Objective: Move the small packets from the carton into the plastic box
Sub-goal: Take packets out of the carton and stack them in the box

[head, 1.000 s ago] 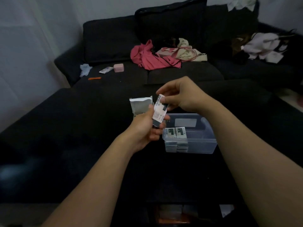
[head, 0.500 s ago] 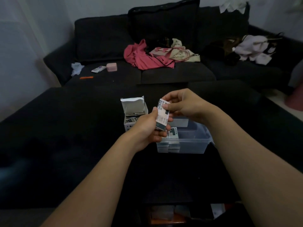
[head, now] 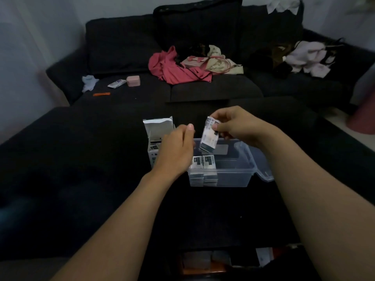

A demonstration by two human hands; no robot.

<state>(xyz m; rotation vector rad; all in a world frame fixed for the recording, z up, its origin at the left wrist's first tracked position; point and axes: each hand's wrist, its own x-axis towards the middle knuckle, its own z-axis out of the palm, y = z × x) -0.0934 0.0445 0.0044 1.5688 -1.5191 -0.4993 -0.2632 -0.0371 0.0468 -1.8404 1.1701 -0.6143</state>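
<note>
A white carton (head: 157, 130) with its flap up stands on the dark surface, more packets visible inside it. Right of it sits a clear plastic box (head: 231, 175) with two stacks of small packets (head: 204, 162) at its left end. My right hand (head: 233, 124) pinches one small packet (head: 209, 137) by its top edge, hanging above the box's left part. My left hand (head: 175, 149) hovers between carton and box, fingers relaxed, holding nothing and partly hiding the carton.
The box's lid (head: 261, 165) hangs off its right side. A dark sofa (head: 125, 47) behind carries a red cloth (head: 174, 67), a pink case (head: 133, 81), a bag and light clothes (head: 308, 55). Some items (head: 205, 260) lie low in front of me.
My left hand has let go of the packet and drawn back toward the carton. My right hand now holds the packet alone and has carried it right, over the box.
</note>
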